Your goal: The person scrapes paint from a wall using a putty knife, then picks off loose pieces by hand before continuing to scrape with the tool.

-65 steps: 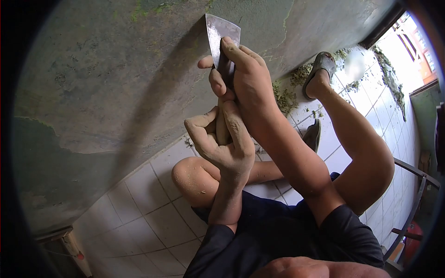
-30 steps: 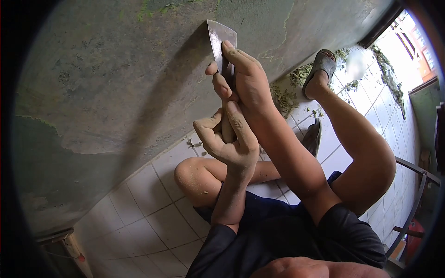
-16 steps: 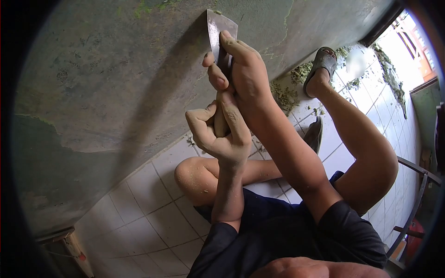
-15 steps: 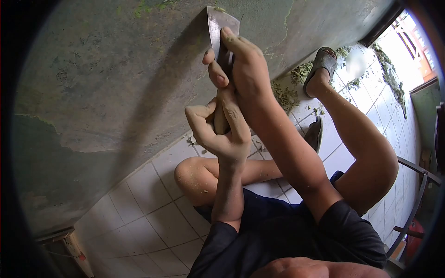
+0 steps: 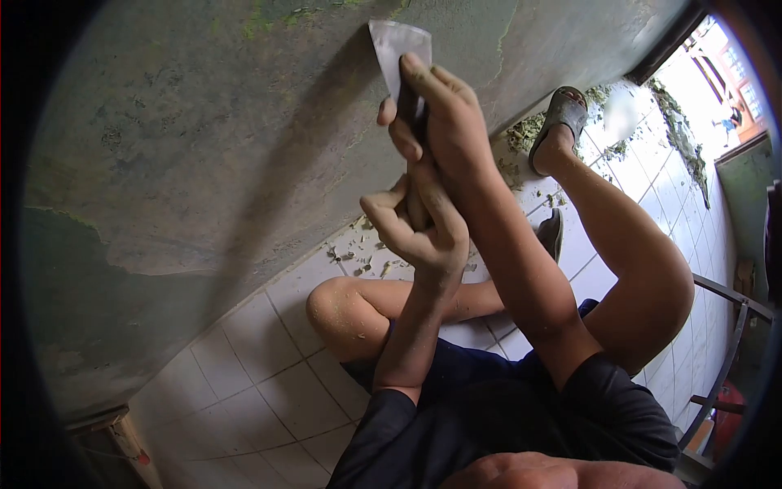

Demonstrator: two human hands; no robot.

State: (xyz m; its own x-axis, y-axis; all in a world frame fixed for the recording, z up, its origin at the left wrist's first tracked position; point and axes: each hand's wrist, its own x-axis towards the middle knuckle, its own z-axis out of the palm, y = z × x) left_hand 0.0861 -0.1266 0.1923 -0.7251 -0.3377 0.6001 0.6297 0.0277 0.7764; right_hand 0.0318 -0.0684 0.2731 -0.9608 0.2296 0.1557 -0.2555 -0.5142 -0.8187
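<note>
A scraper (image 5: 399, 47) with a wide metal blade is up against the mottled, partly stripped wall (image 5: 187, 155). My right hand (image 5: 452, 114) wraps around it near the blade, the thumb lying along the metal. Lower down, my left hand (image 5: 423, 232) is closed around the handle end, its fingers curled. The blade's edge lies close to a patch of bright green paint on the wall. Most of the handle is hidden by my fingers.
Paint flakes (image 5: 529, 134) lie along the wall's foot and across the white tiled floor (image 5: 252, 342). My sandalled foot (image 5: 562, 122) is among them. A loose sandal (image 5: 551, 234) sits near my knee. Metal bars (image 5: 725, 359) stand at right, beyond them a bright doorway (image 5: 725, 73).
Both hands and the scraper have shifted to the right and slightly down along the wall. More flakes on the floor below now show beside my left hand.
</note>
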